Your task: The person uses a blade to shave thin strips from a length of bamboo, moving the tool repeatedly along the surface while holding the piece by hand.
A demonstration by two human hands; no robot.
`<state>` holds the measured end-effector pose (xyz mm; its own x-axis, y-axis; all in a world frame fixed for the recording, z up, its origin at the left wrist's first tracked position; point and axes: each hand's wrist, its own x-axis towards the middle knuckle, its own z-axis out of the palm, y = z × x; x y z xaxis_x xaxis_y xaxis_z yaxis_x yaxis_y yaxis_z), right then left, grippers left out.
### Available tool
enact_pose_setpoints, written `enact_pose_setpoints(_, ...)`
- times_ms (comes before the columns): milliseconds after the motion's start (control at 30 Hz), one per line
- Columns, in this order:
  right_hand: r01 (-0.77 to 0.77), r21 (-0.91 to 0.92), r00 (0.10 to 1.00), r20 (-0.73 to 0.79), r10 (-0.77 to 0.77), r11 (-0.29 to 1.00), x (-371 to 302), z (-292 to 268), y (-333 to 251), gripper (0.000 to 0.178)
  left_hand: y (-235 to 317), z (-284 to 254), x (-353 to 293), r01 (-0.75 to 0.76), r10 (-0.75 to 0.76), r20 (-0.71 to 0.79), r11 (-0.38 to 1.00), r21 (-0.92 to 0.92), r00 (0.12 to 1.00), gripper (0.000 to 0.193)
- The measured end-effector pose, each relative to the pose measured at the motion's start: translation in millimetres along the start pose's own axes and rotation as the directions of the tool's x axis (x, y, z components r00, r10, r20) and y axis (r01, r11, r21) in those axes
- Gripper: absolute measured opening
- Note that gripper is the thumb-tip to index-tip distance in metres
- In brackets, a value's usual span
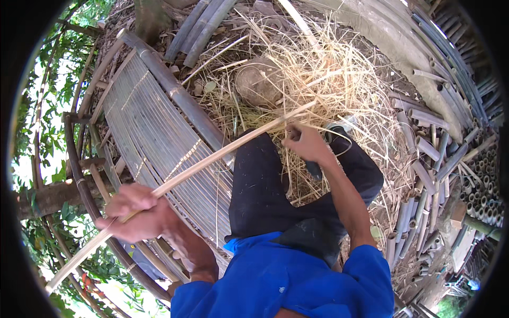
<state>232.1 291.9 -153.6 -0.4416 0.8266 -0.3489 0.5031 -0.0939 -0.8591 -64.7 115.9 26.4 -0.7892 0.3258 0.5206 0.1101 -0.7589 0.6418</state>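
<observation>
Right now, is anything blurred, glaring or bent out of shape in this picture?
In the head view, the left hand looks blurred; in the same view, white glare breaks through the foliage, and the dark pole at left bows, perhaps from lens distortion.

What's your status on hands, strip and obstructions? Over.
Left hand closed around pale strip. Right hand near its far end, grip unclear. Loose shavings heaped beyond.
</observation>
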Motion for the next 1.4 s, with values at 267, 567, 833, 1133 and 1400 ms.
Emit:
enact_pose_setpoints(267,0.148,-0.181,0.989,0.044,-0.143,0.972,40.8,4.8,21.2,0.035,-14.1,36.6,45.9,-0.04,0.06,0.133,0.988,-0.147,0.989,0.056)
enact_pose_setpoints(567,0.147,-0.259,0.989,0.073,-0.132,0.955,142.9,3.5,59.2,0.042,-152.5,69.3,30.5,-0.2,0.192,0.225,0.98,0.014,0.955,0.062)
enact_pose_setpoints(833,0.305,-0.297,0.937,-0.078,-0.342,0.905,198.4,11.9,85.4,0.043,-220.6,85.7,20.2,-0.168,0.219,0.238,0.961,-0.217,0.946,0.049)
enact_pose_setpoints(1133,0.477,-0.272,0.835,-0.156,-0.527,0.836,250.0,40.6,83.6,0.029,-265.5,107.4,-1.3,-0.257,0.315,0.288,0.941,-0.221,0.904,0.057)
enact_pose_setpoints(1400,0.128,-0.506,0.987,-0.016,-0.157,0.853,287.9,30.9,116.1,0.024,-278.0,107.3,-1.5,-0.322,0.357,0.274,0.932,-0.166,0.893,0.055)
